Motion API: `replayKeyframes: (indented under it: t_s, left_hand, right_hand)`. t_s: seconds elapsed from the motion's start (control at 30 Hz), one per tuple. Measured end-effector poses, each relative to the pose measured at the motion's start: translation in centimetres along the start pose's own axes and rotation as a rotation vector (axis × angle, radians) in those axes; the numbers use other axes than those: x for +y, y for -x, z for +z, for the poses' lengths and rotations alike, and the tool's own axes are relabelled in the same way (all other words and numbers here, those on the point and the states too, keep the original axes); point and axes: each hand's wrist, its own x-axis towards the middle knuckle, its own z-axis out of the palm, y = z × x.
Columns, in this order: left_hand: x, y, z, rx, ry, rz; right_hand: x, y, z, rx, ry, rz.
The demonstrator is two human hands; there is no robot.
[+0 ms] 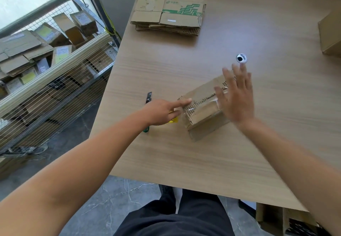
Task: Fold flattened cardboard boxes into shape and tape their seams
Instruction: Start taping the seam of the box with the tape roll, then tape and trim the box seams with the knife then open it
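A small folded cardboard box (203,110) lies on the wooden table (184,152), its top seam covered with clear tape. My left hand (162,111) reaches to the box's left end, index finger stretched out and touching the top edge; a yellow and green tool, probably the tape dispenser (173,119), shows under this hand, and whether the fingers hold it is hidden. My right hand (235,97) is spread flat with straight fingers over the box's right end. A stack of flattened cardboard boxes (168,12) lies at the far side of the table.
A black utility knife (148,97) lies left of the box. A round cable grommet (241,58) sits in the tabletop beyond my right hand. Another cardboard box (330,34) stands at the right edge. A wire cage cart (46,80) full of boxes stands left of the table.
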Motion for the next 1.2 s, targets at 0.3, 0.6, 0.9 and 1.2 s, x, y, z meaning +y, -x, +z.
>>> replayKeyframes:
  t_s: [0.3,0.6,0.9,1.2]
  left_hand:
    - [-0.2,-1.0,-1.6,-0.001,-0.162,0.015]
    - [-0.8,-2.0,-3.6,0.002,-0.229,0.081]
    - [-0.3,-2.0,-1.7,0.014,-0.226,0.120]
    - [0.1,-0.8,0.3,0.149,-0.139,0.070]
  right_hand:
    - [-16.0,16.3,9.2,-0.621,-0.488,-0.091]
    - [-18.8,10.1,14.4,-0.543,-0.153,-0.145]
    - [-12.4,13.9,9.5,-0.765,-0.049,0.201]
    - [-9.0,13.4,-4.0,-0.326,-0.761,0.547]
